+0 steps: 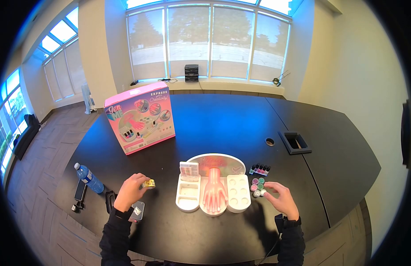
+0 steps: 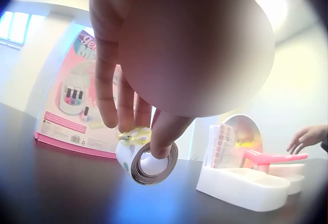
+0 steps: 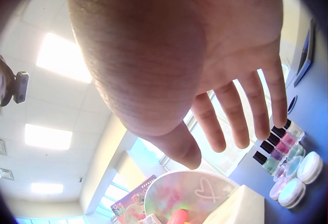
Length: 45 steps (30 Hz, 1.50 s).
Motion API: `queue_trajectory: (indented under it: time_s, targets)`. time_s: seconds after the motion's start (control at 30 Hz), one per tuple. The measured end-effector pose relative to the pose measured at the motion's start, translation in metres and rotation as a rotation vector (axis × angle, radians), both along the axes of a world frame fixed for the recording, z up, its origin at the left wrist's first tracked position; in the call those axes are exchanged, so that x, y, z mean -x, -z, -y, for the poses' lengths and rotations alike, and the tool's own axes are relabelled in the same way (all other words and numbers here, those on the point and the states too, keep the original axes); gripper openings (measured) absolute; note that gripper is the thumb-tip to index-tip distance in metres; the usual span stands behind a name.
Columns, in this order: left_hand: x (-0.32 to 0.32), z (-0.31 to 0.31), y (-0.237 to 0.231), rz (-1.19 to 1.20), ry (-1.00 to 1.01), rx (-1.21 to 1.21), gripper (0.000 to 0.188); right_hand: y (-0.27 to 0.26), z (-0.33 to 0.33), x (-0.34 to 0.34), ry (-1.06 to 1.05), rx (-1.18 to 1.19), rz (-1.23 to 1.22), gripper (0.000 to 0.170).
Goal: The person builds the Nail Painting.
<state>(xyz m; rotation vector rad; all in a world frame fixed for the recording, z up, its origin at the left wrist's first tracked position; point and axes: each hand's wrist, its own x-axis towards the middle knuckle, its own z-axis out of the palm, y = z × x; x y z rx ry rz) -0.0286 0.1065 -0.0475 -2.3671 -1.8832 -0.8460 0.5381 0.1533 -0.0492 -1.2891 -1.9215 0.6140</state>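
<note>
My left hand pinches a patterned tape roll left of the white nail station; in the left wrist view, thumb and fingertips grip the upper part of the roll. On the station a pink model hand lies in front of a shiny round panel. My right hand is at the right, fingers extended, beside a group of small round pots. The right wrist view shows its fingers spread and holding nothing, near the pots and a row of nail polish bottles.
A pink box stands at the back left. A water bottle, a phone and a small clear container are at the left. A square table opening is at the back right.
</note>
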Motion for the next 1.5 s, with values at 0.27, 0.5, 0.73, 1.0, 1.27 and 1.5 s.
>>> queue_trajectory:
  time_s: [0.27, 0.5, 0.73, 1.0, 1.27, 1.5]
  targets:
    - [-0.038, -0.009, -0.01, -0.031, 0.114, -0.003, 0.03, 0.004, -0.002, -0.001, -0.001, -0.001, 0.001, 0.035]
    - [-0.07, -0.021, -0.009, 0.005, 0.268, -0.033, 0.032, 0.006, -0.004, -0.002, -0.007, -0.013, 0.009, 0.035]
    - [-0.092, -0.036, 0.008, 0.059, 0.367, 0.019, 0.03, 0.007, -0.007, -0.005, 0.0, -0.033, 0.012, 0.035]
    - [-0.1, -0.046, 0.026, 0.048, 0.379, 0.023, 0.024, 0.001, -0.022, -0.011, 0.032, -0.07, 0.03, 0.036]
    - [-0.102, -0.05, 0.043, 0.023, 0.365, 0.027, 0.025, -0.011, -0.059, -0.012, 0.07, -0.119, 0.013, 0.035]
    - [-0.102, -0.049, 0.048, 0.057, 0.329, 0.044, 0.018, -0.003, -0.105, 0.0, 0.048, -0.258, 0.181, 0.031]
